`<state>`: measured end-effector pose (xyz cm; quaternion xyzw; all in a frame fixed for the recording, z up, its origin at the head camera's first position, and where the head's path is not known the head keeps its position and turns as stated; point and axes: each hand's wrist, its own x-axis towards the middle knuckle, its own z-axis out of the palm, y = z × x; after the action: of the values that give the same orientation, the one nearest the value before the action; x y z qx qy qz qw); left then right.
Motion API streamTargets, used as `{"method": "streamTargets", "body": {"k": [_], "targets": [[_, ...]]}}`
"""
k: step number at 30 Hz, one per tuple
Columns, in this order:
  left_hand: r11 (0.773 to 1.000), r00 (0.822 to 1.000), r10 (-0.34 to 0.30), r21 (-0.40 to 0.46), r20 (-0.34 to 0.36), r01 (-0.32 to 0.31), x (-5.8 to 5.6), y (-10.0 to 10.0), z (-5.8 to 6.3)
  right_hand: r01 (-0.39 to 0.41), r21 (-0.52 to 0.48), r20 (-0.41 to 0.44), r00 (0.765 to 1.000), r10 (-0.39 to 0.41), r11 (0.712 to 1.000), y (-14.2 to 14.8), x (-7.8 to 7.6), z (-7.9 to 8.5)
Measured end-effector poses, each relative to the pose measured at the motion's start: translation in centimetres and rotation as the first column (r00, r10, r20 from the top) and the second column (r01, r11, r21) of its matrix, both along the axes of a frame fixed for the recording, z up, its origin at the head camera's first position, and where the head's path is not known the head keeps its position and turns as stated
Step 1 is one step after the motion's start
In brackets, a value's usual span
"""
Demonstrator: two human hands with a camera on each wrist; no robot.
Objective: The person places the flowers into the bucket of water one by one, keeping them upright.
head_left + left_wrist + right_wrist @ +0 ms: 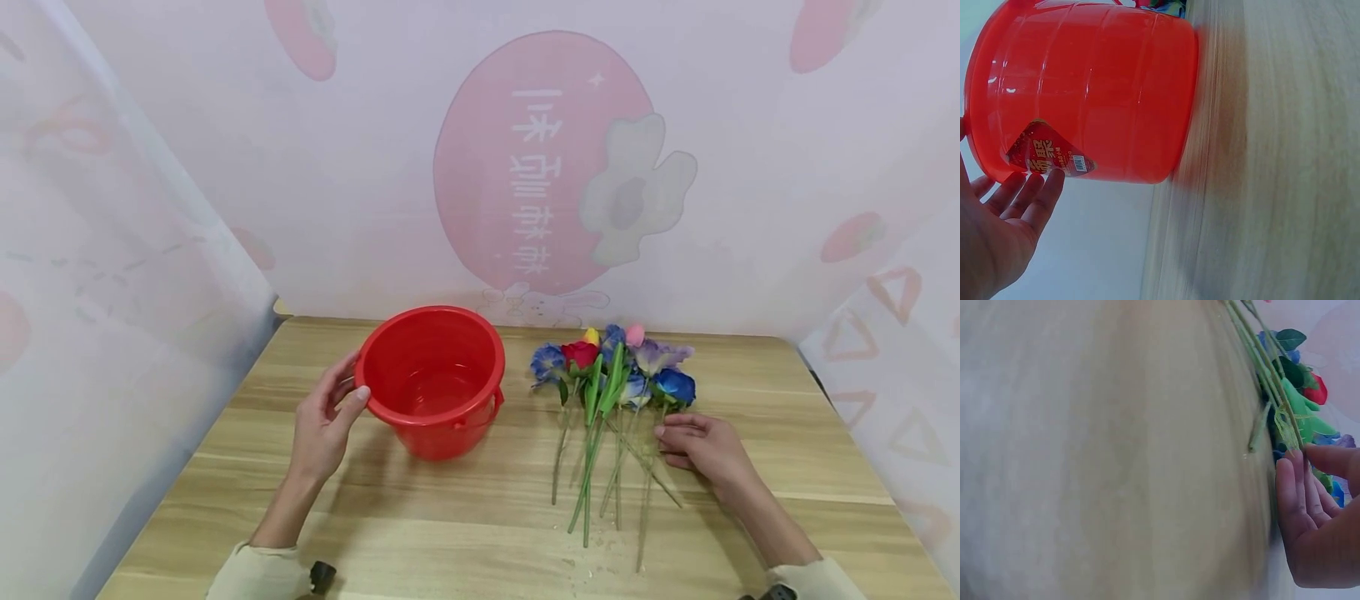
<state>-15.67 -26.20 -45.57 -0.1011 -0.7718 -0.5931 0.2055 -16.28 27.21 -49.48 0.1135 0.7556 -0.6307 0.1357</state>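
Observation:
A red plastic bucket [442, 440] stands upright on the wooden table, its inside bare. My left hand [321, 435] is at its left side, the thumb by the rim and extended fingers [1040, 203] touching the outer wall near a dark red label [1047, 150]. To the right lies a loose bunch of artificial flowers, blooms toward the wall. Thumb and fingertips of my right hand [708, 450] pinch a thin stem just below a blue rose [675, 387] at the bunch's right edge. In the right wrist view, that hand [1329, 519] partly hides the blooms behind it.
Among the other flowers are a red rose [581, 354], a pink tulip bud [635, 335] and a purple bloom [654, 357]. Their green stems [587, 492] cross and point toward me. Small crumbs lie near the stem ends. A printed cloth wall [360, 208] closes off the table's back.

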Motion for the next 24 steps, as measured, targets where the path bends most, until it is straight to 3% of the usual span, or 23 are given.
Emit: {"method": "streamTargets", "body": {"k": [4,15,24], "targets": [[1.0,1.0,-0.002,0.003,0.009,0.002,0.0,0.0,0.0,0.007,-0.057,-0.012,1.0,-0.008,0.998,0.4,0.3,0.6],[1.0,1.0,-0.002,-0.012,0.028,0.002,0.0,-0.1,-0.1,0.03,-0.082,-0.115,0.993,-0.04,0.996,1.0,1.1,3.7],[1.0,0.999,0.001,-0.007,0.034,-0.001,0.0,-0.1,-0.1,0.038,-0.151,-0.279,0.957,-0.08,0.988,0.0,1.1,6.8]]}}
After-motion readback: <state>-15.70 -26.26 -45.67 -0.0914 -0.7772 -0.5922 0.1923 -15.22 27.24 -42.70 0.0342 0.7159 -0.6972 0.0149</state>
